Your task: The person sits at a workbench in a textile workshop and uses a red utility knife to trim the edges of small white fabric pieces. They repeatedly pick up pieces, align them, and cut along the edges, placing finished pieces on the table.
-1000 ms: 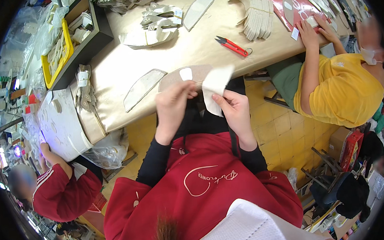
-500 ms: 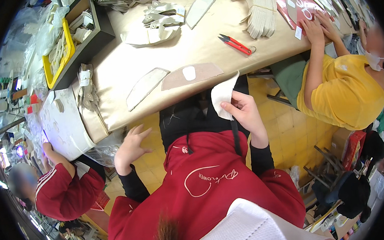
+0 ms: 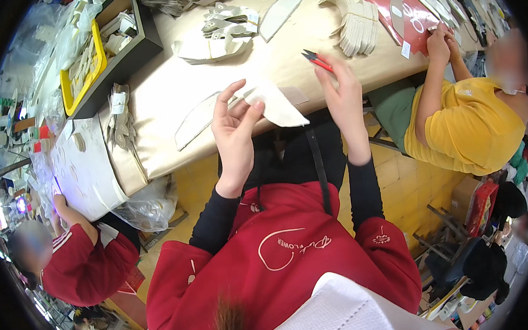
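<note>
Between the thumb and fingers of my left hand [image 3: 234, 127] is a white curved fabric piece [image 3: 278, 106], its pointed end toward my right. My right hand [image 3: 346, 99] reaches over the table edge, with thumb and fingers at the red handle of a pair of thread snips [image 3: 318, 60]. The dark blades point to the far left, while the handle's rear end is hidden under the hand. Behind the white piece, a pinkish-beige curved panel [image 3: 296, 94] lies mostly covered. A pale, grey-edged panel [image 3: 196, 124] rests left of it.
Banded bundles of beige pieces [image 3: 355, 32] and looped strips [image 3: 220, 37] lie across the paper-covered table [image 3: 168, 74]. A dark box [image 3: 147, 36] with a yellow tray [image 3: 98, 69] stands at left. Co-workers sit on both sides, one in yellow [image 3: 473, 122], one in red [image 3: 82, 261].
The white fabric piece has passed from my right hand to my left, which moved inward and up. My right hand went forward to the thread snips. The co-worker in yellow brought their hands together.
</note>
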Motion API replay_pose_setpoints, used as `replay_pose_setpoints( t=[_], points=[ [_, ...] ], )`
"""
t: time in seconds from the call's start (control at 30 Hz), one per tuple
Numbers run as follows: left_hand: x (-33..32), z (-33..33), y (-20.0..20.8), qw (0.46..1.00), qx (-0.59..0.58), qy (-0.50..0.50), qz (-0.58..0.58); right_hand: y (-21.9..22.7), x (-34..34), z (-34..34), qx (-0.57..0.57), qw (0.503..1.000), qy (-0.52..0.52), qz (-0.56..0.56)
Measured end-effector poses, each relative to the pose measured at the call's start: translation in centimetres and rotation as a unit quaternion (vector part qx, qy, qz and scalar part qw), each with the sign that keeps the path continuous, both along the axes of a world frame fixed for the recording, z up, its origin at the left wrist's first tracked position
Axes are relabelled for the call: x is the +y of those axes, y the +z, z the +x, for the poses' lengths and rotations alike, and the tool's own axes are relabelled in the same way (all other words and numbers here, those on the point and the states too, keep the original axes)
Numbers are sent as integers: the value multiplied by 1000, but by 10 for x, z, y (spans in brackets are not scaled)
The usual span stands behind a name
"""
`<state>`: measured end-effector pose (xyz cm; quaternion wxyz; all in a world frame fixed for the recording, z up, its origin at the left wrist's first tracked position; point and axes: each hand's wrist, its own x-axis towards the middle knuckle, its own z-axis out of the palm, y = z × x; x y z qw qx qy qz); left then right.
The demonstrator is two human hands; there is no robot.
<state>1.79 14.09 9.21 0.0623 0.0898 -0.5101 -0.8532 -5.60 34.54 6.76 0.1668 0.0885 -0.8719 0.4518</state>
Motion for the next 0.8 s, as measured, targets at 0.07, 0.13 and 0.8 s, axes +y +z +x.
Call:
replay_pose_setpoints(
  t=[0.07, 0.13, 0.8],
  points=[
    [-1, -4, 7, 999, -31, 20, -7, -27, 4, -21, 63, 980, -48, 182],
    [0, -7, 13, 996, -74, 38, -17, -47, 8, -31, 71, 963, -68, 250],
    [25, -4, 3, 993, 5, -45, -110, 12, -18, 87, -360, 828, 100, -418]
  ],
)
